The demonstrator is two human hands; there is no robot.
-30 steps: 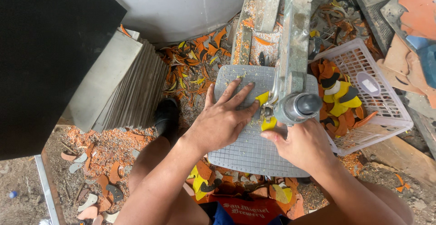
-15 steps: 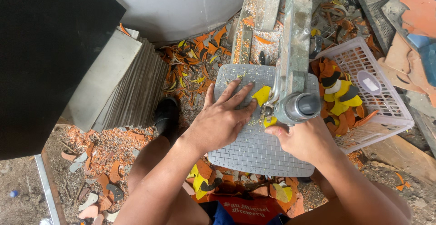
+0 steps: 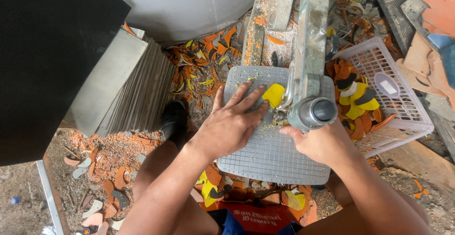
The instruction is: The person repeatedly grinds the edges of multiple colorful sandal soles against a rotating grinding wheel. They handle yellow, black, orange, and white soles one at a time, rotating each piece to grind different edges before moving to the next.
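Worker's left hand (image 3: 231,127) and right hand (image 3: 318,142) bare, no gloves, rings or watch; forearms unsleeved; black shoe (image 3: 174,119); blue shorts (image 3: 232,224).

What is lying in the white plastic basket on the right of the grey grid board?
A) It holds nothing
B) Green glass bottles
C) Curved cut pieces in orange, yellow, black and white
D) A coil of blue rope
C: the white plastic lattice basket, beside the grey gridded cutting board, holds a heap of curved cut pieces in orange, yellow, black and white.
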